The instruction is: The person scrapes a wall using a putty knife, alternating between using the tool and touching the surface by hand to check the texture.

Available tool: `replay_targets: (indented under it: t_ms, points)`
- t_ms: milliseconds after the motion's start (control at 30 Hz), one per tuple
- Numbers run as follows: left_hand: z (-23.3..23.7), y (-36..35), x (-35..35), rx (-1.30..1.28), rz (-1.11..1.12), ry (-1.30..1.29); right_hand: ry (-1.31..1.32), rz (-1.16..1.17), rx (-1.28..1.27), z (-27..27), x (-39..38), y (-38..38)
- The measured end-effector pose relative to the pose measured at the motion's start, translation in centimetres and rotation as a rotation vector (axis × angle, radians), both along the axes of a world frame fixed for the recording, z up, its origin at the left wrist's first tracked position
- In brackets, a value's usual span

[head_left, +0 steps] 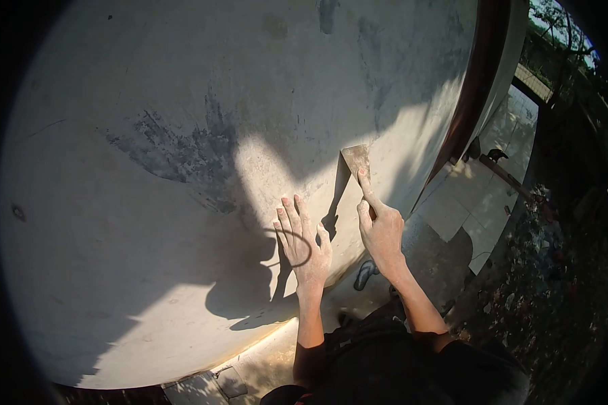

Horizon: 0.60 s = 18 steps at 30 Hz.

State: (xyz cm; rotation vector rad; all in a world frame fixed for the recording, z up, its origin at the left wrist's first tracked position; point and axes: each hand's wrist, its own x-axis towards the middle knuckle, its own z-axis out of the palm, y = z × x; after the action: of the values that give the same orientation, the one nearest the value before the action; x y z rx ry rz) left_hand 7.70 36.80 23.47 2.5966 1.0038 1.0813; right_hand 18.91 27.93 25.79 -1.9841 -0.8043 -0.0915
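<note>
A broad wall of smooth, pale grey-white plaster fills the left and middle of the scene, partly sunlit and partly in shade. At its left side it bears a small, dark, roundish mark; farther right, a rough, streaky, dark grey patch spreads across the plaster. Right of this patch and nearer, the person's dusty left hand lies palm toward the wall, its grip unclasped, the fingers extended and their tips against the plaster. Just to the right is a dusty, flat, wedge-shaped scraper, its wide edge pointing far and meeting the wall. The dusty right hand has its grip wrapped around the scraper's near end, which the hand hides, with the index finger stretched along the blade. Nearer, what looks like a grey slipper shows beside the right wrist, and dark clothing lies nearest. Farther right stand a dark reddish-brown upright strip and, beyond it, pale floor tiles.
</note>
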Motion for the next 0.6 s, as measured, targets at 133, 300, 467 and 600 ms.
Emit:
replay_targets:
  t_ms: [133,300,467,600]
  points:
    - [0.1,0.2,0.0,-0.032,-0.002,0.014,-0.017,0.028,-0.001,-2.4,-0.5,0.4]
    - [0.0,-0.2,0.0,-0.010,0.009,-0.001,0.050,0.010,0.087,0.9,0.7,0.9]
    - [-0.2,0.2,0.0,-0.001,-0.003,-0.006,-0.034,0.065,0.045,-3.8,-0.8,0.9]
    - [0.0,0.0,0.1,0.006,0.014,-0.010,-0.014,0.007,0.079,1.5,1.6,1.1]
